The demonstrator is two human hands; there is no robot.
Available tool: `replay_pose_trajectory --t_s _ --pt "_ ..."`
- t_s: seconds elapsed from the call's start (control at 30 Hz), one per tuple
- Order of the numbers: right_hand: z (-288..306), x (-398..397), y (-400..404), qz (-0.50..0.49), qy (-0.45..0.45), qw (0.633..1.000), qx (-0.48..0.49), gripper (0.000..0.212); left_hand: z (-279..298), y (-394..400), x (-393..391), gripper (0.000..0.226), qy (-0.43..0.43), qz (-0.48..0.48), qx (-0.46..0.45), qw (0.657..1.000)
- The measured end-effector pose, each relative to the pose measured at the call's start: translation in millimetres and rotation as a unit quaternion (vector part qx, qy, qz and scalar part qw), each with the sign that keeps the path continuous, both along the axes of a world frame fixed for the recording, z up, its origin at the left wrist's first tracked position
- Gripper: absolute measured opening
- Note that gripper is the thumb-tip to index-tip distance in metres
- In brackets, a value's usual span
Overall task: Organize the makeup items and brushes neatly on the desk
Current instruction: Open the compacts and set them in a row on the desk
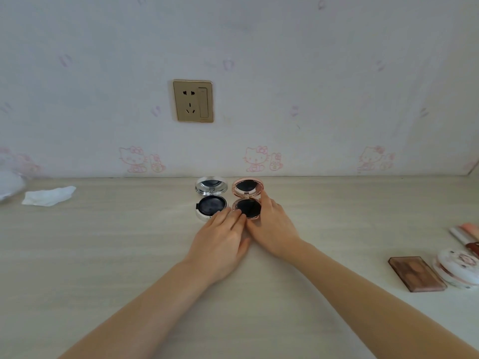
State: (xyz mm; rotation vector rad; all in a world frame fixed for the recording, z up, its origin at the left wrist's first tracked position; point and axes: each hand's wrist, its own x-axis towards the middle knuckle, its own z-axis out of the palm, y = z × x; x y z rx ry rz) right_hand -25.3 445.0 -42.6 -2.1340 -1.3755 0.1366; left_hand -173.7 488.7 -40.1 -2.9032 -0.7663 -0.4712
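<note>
Two round compacts lie open side by side at the back of the desk (103,255), lids leaning toward the wall. On the left is a silver compact (210,203), on the right a rose-gold compact (249,208), both with black insides. My left hand (220,242) lies flat, its straight fingertips touching the front edges of both compacts where they meet. My right hand (274,229) rests against the rose-gold compact's right side, index finger stretched up to the lid's rim. Neither hand lifts anything.
At the right edge lie a brown rectangular palette (416,273), a white patterned round compact (457,268) and some pink tubes (466,231). A crumpled white tissue (49,195) lies at the far left. A gold wall socket (193,101) sits above the compacts.
</note>
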Motion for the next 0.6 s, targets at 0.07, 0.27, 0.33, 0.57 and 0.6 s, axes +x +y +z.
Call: replay_pose_trajectory --t_s 0.07,0.27,0.33,0.57,0.6 --pt "0 0 0 0.002 -0.001 1.000 0.001 0.079 0 0 0 0.057 0.007 0.003 0.001 1.000" --pt "-2 1 0 0.004 0.005 1.000 0.011 0.078 -5 4 1 0.058 0.011 0.013 0.001 1.000" --pt "-2 0 -2 0.011 0.010 1.000 0.015 0.077 -4 3 0 0.059 0.005 0.017 -0.005 1.000" --pt "3 10 -28 0.025 -0.024 0.999 0.014 0.065 -1 -6 1 0.057 -0.014 0.015 -0.019 1.000" --pt "4 13 -34 0.024 -0.030 0.999 0.000 0.064 1 -9 1 0.056 -0.019 0.013 -0.025 0.999"
